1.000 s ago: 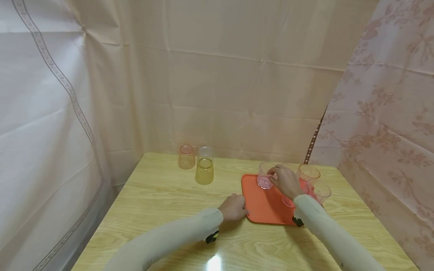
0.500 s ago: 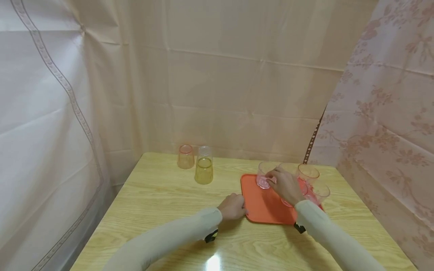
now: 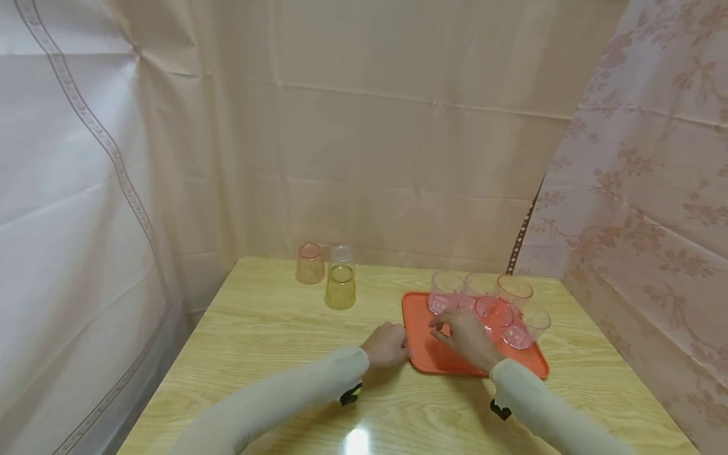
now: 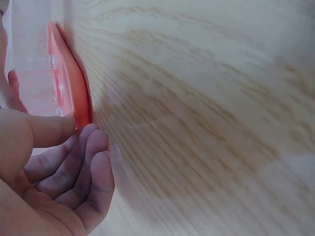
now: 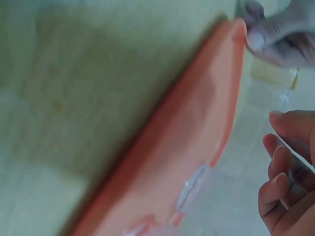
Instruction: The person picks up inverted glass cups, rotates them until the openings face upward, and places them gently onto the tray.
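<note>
Orange tray (image 3: 432, 354) sat on the table (image 3: 273, 341) toward the right edge, its far half carrying 5 upright pinkish clear cups (image 3: 493, 311) clustered close together. Left hand (image 3: 387, 345) was at the tray's left edge; in the left wrist view its thumb pressed the near left corner of the tray (image 4: 74, 98) with fingers (image 4: 88, 162) loosely curled beside it on the table, grip narrow, pinching the tray edge. Right hand (image 3: 463, 336) hovered over the tray's near-middle, just in front of the cups, fingers relaxed and spread, grip wide and holding nothing; whether a fingertip touched a cup cannot be told. Right wrist view was blurred, showing the tray (image 5: 187, 147) and curled-loose fingers (image 5: 280, 191). At the table's far left part stood 3 upturned cups: an orange cup (image 3: 309, 263), a yellow cup (image 3: 340, 287), and a clear cup (image 3: 342, 256) just behind the yellow.
</note>
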`<state>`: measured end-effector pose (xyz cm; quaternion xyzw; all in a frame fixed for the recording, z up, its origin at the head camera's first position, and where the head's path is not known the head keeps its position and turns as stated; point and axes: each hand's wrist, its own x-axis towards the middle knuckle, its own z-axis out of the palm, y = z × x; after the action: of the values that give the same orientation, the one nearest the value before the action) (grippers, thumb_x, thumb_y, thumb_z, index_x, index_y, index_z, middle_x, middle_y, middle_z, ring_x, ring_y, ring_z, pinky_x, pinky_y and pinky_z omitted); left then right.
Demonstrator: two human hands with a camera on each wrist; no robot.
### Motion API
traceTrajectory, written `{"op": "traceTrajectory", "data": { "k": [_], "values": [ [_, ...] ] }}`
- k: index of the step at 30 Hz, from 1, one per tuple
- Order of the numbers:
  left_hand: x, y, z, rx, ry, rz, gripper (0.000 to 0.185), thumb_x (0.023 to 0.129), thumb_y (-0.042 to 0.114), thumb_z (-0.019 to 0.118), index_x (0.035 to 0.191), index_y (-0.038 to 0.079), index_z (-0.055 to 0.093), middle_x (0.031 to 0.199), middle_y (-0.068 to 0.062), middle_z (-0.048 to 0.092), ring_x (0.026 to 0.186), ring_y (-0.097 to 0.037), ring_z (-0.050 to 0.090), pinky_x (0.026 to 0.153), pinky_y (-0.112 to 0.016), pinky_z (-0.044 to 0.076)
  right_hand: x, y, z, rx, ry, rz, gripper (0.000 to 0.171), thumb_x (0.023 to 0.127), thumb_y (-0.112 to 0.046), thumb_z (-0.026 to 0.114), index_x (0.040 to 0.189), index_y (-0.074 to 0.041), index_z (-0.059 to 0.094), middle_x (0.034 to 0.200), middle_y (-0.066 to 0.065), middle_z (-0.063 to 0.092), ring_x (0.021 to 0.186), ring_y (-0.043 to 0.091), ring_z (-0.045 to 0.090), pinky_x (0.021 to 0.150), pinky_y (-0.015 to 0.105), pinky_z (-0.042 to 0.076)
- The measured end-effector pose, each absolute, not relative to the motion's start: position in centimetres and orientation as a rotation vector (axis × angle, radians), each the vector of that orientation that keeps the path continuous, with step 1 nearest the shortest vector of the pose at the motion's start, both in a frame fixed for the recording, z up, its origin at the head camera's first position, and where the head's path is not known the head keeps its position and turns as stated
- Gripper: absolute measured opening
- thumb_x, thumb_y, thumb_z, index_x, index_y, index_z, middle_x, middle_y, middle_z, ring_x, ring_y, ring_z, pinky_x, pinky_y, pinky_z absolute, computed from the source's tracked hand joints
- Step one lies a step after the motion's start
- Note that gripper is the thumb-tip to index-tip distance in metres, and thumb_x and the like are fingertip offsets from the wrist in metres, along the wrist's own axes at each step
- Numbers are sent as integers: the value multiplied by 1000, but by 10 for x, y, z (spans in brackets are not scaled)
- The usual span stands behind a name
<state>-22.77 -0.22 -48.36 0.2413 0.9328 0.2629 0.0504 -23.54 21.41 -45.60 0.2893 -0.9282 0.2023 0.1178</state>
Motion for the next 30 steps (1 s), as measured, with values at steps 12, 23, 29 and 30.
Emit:
{"op": "traceTrajectory", "data": {
  "k": [12,23,29,30],
  "values": [
    [-224,-7,-481,683,2837,846,49,90,22,82,52,17,51,45,14,35,42,-2,31,42,-21,25,-211,203,-475,933,-2848,661,6,89,-21,82,94,-20,79,88,-16,66,81,11,63,68,28,51],
    [-224,-10,-477,678,2848,814,34,90,23,81,60,14,67,52,12,51,48,-5,41,47,-21,35,-195,201,-486,1051,-2784,666,9,85,-19,85,91,-18,78,87,-14,65,77,4,60,66,25,50],
    [-230,-17,-472,761,2904,752,30,91,23,80,65,15,68,55,13,54,50,-3,44,49,-19,38,-194,200,-487,1046,-2775,648,10,84,-15,85,89,-18,77,87,-12,65,76,3,60,66,25,50],
    [-231,-19,-470,778,2919,742,29,92,23,79,66,16,67,56,13,55,50,-2,45,49,-19,39,-194,201,-486,1045,-2774,651,10,84,-15,85,89,-18,77,87,-12,65,76,3,60,65,25,50]
  ]
}}
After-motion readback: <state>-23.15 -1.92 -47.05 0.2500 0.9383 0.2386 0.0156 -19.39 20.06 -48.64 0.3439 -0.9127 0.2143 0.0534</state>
